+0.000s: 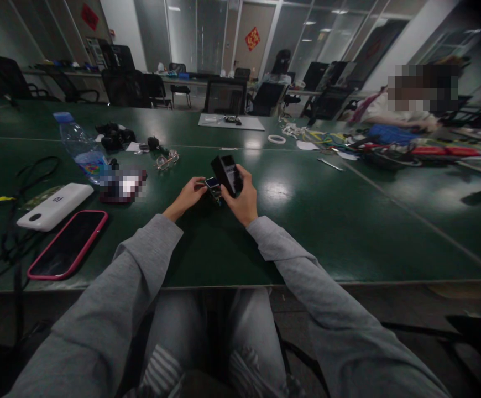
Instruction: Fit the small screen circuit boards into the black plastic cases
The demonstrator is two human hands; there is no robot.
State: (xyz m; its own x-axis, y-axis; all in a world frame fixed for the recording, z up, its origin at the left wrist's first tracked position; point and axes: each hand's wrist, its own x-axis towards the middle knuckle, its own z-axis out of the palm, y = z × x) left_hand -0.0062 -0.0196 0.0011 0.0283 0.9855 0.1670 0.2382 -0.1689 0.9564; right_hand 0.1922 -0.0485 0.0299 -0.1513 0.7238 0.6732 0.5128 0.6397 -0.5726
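My right hand (pixel 244 196) grips a black box (pixel 227 174) with pale print on one face, holding it tilted above the table. Beside it, my left hand (pixel 191 194) pinches the edge of a small circuit board with a screen (pixel 213 184). The board is close against the box's lower left side, and whether the two touch I cannot tell. Part of the board is hidden behind the box and my right fingertips. A pair of glasses (pixel 166 160) lies on the table beyond my left hand.
On the left are a plastic bottle (pixel 80 146), a white power bank (pixel 56 207), a red-cased phone (pixel 68 244) and black cables (pixel 11 237). A tape roll (pixel 276 139) and a pen (pixel 330 165) lie farther right. Another person (pixel 398 113) leans on the table near a cluttered pile.
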